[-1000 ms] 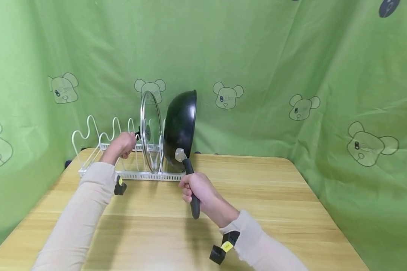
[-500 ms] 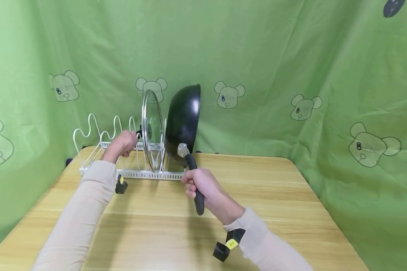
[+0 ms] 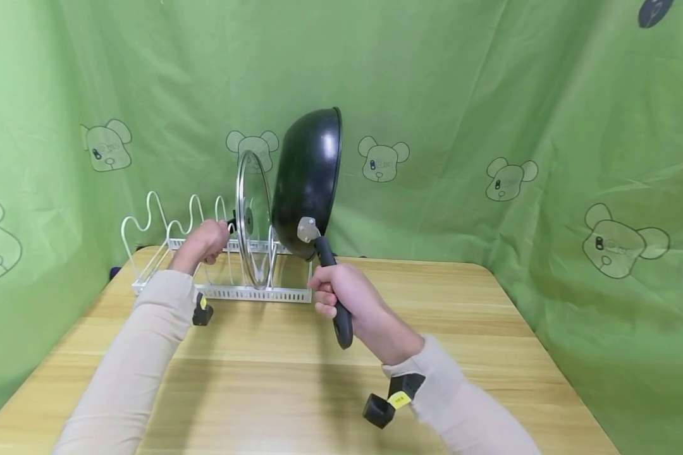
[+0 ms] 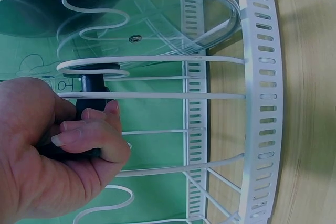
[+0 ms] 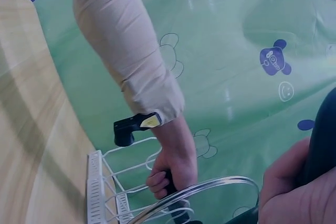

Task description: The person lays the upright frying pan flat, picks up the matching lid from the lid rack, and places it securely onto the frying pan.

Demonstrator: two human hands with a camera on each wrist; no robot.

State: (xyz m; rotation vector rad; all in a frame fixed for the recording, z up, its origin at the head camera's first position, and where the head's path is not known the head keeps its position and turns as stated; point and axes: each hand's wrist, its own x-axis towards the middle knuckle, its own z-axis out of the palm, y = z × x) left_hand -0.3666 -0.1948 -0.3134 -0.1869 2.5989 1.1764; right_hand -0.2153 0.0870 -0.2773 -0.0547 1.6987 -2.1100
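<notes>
My right hand (image 3: 344, 291) grips the black handle of a dark wok (image 3: 307, 180), which is tilted on its side with its rim facing right. The wok hangs over the right end of a white wire rack (image 3: 222, 294), its lower edge above the slotted rail. A glass lid (image 3: 254, 221) with a metal rim stands upright in the rack, left of the wok. My left hand (image 3: 205, 241) holds the lid's black knob; in the left wrist view, the fingers of my left hand (image 4: 89, 140) curl round that dark knob (image 4: 93, 83) among the wires.
The rack's wavy white dividers (image 3: 148, 215) stand to the left of my left hand. The wooden table (image 3: 432, 328) extends right and toward me. A green curtain (image 3: 432, 82) with bear drawings hangs close behind and at both sides.
My right hand has raised the wok up from the rack and slightly to the right, uncovering the rail's right end. The left hand and the lid have stayed in place.
</notes>
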